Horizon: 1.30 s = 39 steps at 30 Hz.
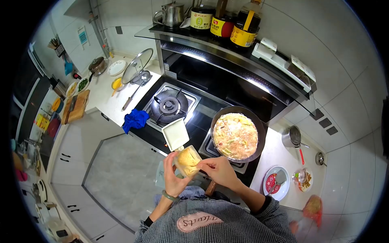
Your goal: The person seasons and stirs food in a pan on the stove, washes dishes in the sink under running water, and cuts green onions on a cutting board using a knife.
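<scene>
My left hand (174, 182) is closed round a clear seasoning box (181, 167) partly filled with yellow granules (187, 157). Its white hinged lid (175, 135) is flipped back towards the stove. At the box's right rim, my right hand (221, 172) pinches what looks like a small pale spoon (193, 169), its end down in the granules. Just beyond my right hand, a dark wok (262, 137) sits on the right burner, full of a bubbling pale orange soup (236, 135) with bits of green. The wok's wooden handle (211, 188) points towards my body.
A blue cloth (135, 120) lies beside the bare left burner (169, 104). On the left counter are a ladle (137, 89), a glass lid (138, 67) and a cutting board with a knife (72, 104). A plate with a spatula (276, 182) and a small pot (291, 137) stand right.
</scene>
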Each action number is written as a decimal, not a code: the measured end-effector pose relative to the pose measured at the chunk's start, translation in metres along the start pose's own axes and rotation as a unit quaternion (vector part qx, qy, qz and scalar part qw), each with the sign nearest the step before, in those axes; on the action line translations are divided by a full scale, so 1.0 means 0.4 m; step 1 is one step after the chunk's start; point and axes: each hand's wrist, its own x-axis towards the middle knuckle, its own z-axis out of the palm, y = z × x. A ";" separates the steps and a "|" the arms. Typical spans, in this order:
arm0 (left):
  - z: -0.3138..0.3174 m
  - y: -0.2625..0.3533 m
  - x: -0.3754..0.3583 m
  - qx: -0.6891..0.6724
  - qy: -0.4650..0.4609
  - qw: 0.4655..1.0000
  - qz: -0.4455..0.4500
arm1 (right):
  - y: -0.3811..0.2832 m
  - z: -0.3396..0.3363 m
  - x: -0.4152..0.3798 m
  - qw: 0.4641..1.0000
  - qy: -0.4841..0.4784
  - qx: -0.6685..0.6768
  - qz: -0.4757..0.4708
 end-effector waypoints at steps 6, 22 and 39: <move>0.017 0.006 0.009 -0.007 0.027 1.000 -0.012 | 0.042 -0.035 0.011 0.909 -0.030 0.356 0.215; 0.019 0.001 0.004 -0.001 0.016 0.998 -0.062 | 0.388 -0.211 0.028 0.892 0.439 -0.058 0.087; 0.037 0.022 -0.001 -0.063 -0.152 0.986 -0.015 | 0.045 -0.007 -0.074 0.960 0.122 -0.167 -0.186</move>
